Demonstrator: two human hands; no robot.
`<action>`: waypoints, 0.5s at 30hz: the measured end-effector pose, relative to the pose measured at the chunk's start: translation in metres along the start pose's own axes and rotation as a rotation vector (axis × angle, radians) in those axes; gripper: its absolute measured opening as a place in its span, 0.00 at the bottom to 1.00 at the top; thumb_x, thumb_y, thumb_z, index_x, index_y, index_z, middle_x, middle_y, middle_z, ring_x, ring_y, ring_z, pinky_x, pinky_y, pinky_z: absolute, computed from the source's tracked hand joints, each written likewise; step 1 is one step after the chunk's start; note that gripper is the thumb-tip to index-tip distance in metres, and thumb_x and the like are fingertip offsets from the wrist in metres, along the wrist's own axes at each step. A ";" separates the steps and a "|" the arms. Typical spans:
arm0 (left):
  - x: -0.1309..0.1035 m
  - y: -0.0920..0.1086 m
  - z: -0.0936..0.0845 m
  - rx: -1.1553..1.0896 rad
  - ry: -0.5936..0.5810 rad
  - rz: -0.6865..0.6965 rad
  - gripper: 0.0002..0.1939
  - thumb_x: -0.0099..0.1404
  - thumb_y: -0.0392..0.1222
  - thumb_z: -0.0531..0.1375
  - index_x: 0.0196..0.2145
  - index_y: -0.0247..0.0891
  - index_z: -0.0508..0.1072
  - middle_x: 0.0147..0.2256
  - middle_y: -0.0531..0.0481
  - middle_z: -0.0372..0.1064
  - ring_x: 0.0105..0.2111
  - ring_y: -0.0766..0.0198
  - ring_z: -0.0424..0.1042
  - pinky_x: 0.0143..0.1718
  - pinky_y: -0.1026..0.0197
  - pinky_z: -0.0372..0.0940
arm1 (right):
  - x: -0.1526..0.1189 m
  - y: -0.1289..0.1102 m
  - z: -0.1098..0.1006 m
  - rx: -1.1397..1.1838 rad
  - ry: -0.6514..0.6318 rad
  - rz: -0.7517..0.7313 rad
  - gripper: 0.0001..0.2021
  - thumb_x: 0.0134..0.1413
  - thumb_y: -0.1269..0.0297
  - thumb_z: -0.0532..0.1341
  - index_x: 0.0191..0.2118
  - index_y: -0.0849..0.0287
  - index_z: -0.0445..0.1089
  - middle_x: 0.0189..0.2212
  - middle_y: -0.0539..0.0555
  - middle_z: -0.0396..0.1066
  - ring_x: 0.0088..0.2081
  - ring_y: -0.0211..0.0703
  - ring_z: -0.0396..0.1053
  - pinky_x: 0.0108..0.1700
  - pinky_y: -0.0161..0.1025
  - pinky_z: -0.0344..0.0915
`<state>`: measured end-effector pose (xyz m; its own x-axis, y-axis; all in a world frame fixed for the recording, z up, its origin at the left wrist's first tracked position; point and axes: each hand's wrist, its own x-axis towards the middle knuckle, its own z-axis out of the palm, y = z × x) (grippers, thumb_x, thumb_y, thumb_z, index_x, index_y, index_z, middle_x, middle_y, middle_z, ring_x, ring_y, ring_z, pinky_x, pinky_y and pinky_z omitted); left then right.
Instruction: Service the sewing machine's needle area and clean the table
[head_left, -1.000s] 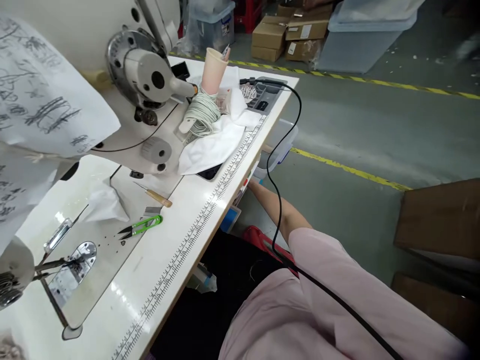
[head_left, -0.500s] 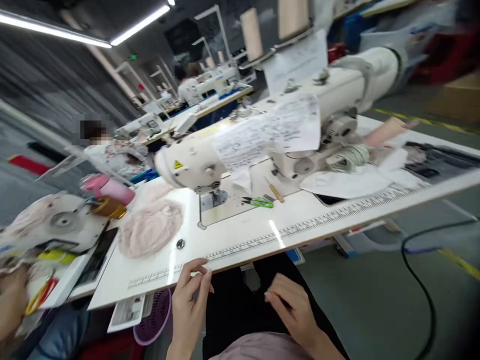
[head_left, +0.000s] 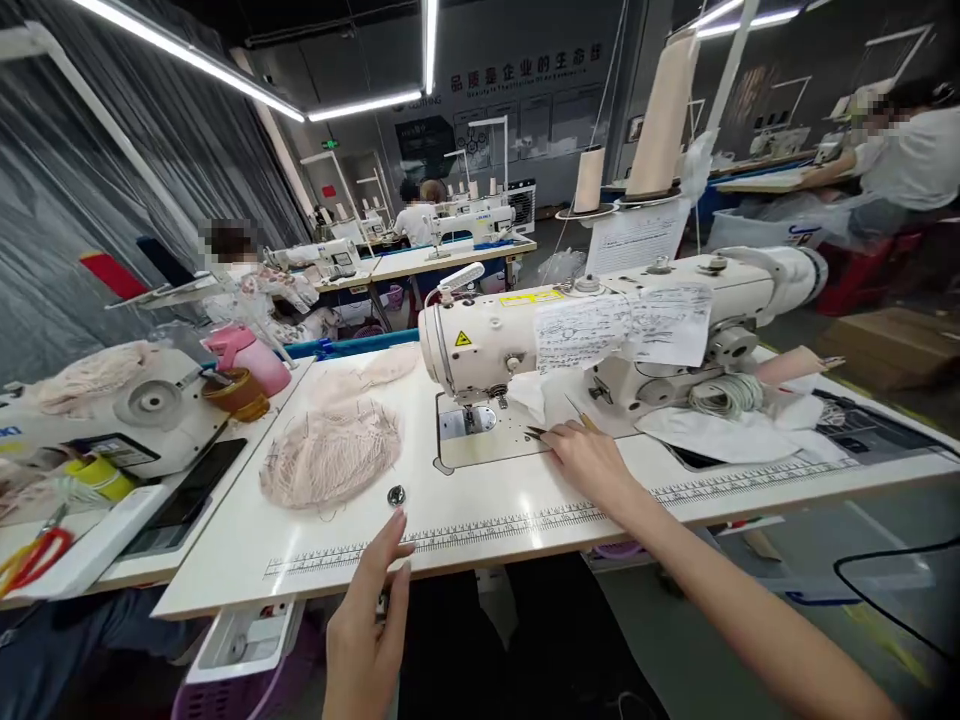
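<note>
My right hand (head_left: 589, 462) is on the table beside the sewing machine (head_left: 600, 320), its fingers closed over the snips (head_left: 534, 433), whose dark tips stick out to the left. Just behind that hand lies an awl with a wooden handle (head_left: 586, 420). My left hand (head_left: 371, 620) hovers at the table's front edge with thumb and fingers apart, holding nothing. Past its fingertips sits a small metal bobbin part (head_left: 396, 495). A pile of pale pink lace fabric (head_left: 334, 455) lies farther left.
A measuring tape strip (head_left: 480, 530) runs along the table's front. To the left are a neighbouring machine (head_left: 142, 400), a pink bottle (head_left: 251, 355) and red-handled scissors (head_left: 37, 560). Green cord (head_left: 724, 396) and white cloth (head_left: 742, 435) lie right. Other people sit farther back.
My right hand has moved from above my lap up to the table and onto the snips. My left hand remains near the front edge, fingers now wider apart. The view has levelled.
</note>
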<state>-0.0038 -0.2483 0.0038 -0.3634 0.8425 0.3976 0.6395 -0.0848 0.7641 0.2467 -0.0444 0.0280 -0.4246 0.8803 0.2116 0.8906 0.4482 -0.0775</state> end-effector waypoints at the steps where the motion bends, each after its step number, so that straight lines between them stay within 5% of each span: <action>1: 0.003 -0.002 0.003 -0.025 -0.001 0.019 0.20 0.74 0.48 0.54 0.61 0.46 0.69 0.61 0.44 0.67 0.50 0.60 0.76 0.46 0.62 0.73 | 0.000 0.002 0.000 -0.022 -0.019 -0.009 0.12 0.60 0.77 0.58 0.40 0.61 0.78 0.39 0.58 0.78 0.45 0.48 0.75 0.37 0.36 0.65; 5: 0.007 -0.009 0.014 -0.073 0.001 0.065 0.18 0.73 0.45 0.55 0.58 0.46 0.71 0.60 0.44 0.68 0.48 0.61 0.77 0.41 0.66 0.74 | -0.001 0.020 -0.013 -0.114 -0.046 0.074 0.14 0.67 0.68 0.55 0.51 0.55 0.75 0.48 0.56 0.76 0.50 0.45 0.73 0.39 0.34 0.65; 10: 0.007 -0.020 0.022 -0.104 0.016 0.075 0.17 0.72 0.44 0.57 0.57 0.49 0.73 0.55 0.48 0.72 0.45 0.65 0.78 0.34 0.72 0.72 | 0.007 0.036 -0.028 -0.236 -0.166 0.199 0.09 0.63 0.68 0.58 0.39 0.58 0.77 0.41 0.57 0.77 0.42 0.45 0.76 0.29 0.33 0.58; 15: 0.008 -0.026 0.025 -0.098 0.034 0.083 0.16 0.72 0.42 0.58 0.55 0.46 0.75 0.54 0.49 0.74 0.44 0.64 0.78 0.35 0.70 0.73 | 0.024 0.028 -0.023 -0.311 -0.252 0.167 0.09 0.59 0.66 0.62 0.38 0.65 0.77 0.39 0.65 0.77 0.43 0.52 0.76 0.33 0.35 0.63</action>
<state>-0.0066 -0.2257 -0.0253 -0.3357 0.8123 0.4769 0.5998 -0.2060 0.7732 0.2652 -0.0146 0.0533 -0.2631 0.9644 -0.0268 0.9407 0.2626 0.2148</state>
